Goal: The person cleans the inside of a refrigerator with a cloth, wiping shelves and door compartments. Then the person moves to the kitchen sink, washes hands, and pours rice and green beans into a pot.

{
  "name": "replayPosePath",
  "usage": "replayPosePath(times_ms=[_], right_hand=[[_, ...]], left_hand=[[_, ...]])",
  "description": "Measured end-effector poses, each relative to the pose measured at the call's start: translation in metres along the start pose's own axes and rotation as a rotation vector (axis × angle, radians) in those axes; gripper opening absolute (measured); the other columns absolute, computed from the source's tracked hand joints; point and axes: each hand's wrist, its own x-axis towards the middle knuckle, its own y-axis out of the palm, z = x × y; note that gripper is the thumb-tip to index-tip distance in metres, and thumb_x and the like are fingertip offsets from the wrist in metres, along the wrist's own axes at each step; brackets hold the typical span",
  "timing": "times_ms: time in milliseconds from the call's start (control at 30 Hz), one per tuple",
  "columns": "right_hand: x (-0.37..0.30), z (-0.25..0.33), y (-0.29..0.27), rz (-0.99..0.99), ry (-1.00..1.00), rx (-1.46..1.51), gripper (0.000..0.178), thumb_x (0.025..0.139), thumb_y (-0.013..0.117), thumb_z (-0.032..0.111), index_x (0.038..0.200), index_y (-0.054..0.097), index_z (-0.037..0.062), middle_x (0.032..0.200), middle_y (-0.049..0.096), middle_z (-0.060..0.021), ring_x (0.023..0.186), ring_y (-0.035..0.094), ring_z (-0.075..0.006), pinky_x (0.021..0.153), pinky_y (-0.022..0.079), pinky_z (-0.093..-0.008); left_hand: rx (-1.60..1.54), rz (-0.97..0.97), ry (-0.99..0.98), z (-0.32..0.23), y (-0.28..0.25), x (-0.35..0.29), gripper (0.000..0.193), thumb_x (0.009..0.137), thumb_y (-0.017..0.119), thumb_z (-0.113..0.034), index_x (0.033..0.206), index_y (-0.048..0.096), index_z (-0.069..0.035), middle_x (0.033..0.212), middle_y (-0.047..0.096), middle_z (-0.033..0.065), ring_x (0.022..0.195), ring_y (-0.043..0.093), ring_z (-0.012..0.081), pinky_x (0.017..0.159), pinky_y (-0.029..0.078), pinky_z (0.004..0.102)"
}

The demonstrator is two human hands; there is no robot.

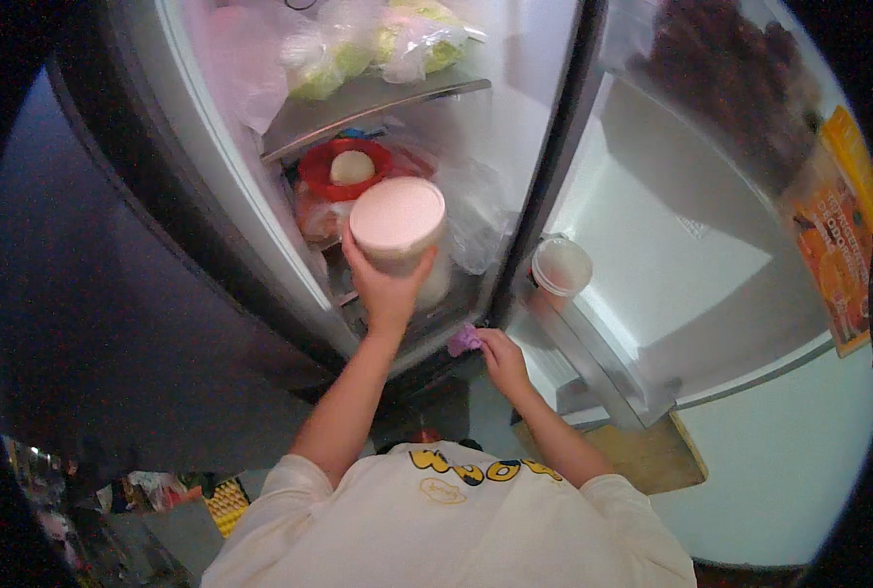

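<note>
As left hand (388, 286) curls, tub (397, 218) within grasp

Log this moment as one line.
left hand: grips lidded tub | right hand: holds purple crumpled item | fridge door: open

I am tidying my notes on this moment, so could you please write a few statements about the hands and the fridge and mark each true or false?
1. The left hand grips a pale-lidded container. True.
2. The right hand is empty. False: the right hand holds a crumpled purple item.
3. A pale round thing sits in the red bowl. True.
4. The fridge door is shut. False: the fridge door stands open on the right.
5. Plastic bags with green contents lie on the shelf above the red bowl. True.
</note>
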Motion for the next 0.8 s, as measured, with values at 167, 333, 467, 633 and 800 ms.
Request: replayPosePath(times_ms=[167, 333, 467, 633, 800], right_hand=[[-0.037, 0.007, -0.032, -0.017, 0.020, 0.028, 0.027, 0.088, 0.055, 0.000, 0.114, 0.062, 0.0041, 0.113, 0.063, -0.0169, 0.105, 0.060, -0.0343, 0.091, 0.048, -0.0386], [-0.050, 0.064, -0.089, 0.025, 0.019, 0.128, 0.033, 0.086, 0.055, -0.004, 0.117, 0.061, 0.0057, 0.114, 0.063, -0.0162, 0.108, 0.060, -0.0329, 0.094, 0.047, -0.0365], [-0.064, 0.120, -0.147, -0.009, -0.025, 0.155, 0.031, 0.088, 0.051, -0.003, 0.117, 0.062, 0.0040, 0.118, 0.062, -0.0159, 0.109, 0.061, -0.0317, 0.094, 0.047, -0.0369], [-0.103, 0.126, -0.193, -0.520, -0.071, -0.072, 0.026, 0.090, 0.047, 0.000, 0.112, 0.061, -0.0022, 0.116, 0.062, -0.0198, 0.107, 0.060, -0.0319, 0.092, 0.047, -0.0399], [-0.101, 0.102, -0.204, -0.949, 0.053, -0.306, 0.024, 0.092, 0.047, 0.001, 0.111, 0.061, -0.0028, 0.115, 0.063, -0.0181, 0.107, 0.059, -0.0310, 0.095, 0.045, -0.0389]], left_hand=[[0.140, -0.009, -0.013, 0.045, 0.055, 0.041, 0.118, 0.059, 0.090, -0.035, 0.147, 0.019, -0.003, 0.145, 0.035, 0.0222, 0.132, 0.039, 0.0353, 0.110, 0.031, 0.0445], [0.228, -0.061, 0.116, 0.076, 0.077, 0.052, 0.121, 0.061, 0.090, -0.040, 0.148, 0.016, 0.000, 0.148, 0.030, 0.0248, 0.136, 0.034, 0.0369, 0.111, 0.030, 0.0455], [0.177, -0.048, 0.138, 0.087, 0.077, 0.062, 0.119, 0.062, 0.089, -0.037, 0.148, 0.017, 0.002, 0.149, 0.029, 0.0247, 0.137, 0.031, 0.0374, 0.114, 0.025, 0.0453], [0.153, -0.108, 0.234, 0.053, 0.080, 0.004, 0.095, 0.076, 0.080, -0.032, 0.146, 0.024, 0.001, 0.149, 0.030, 0.0212, 0.135, 0.034, 0.0373, 0.113, 0.025, 0.0458], [0.033, 0.529, 0.397, 0.003, 0.076, -0.068, 0.057, 0.086, 0.067, -0.023, 0.135, 0.043, -0.003, 0.138, 0.046, 0.0165, 0.126, 0.044, 0.0343, 0.108, 0.031, 0.0441]])
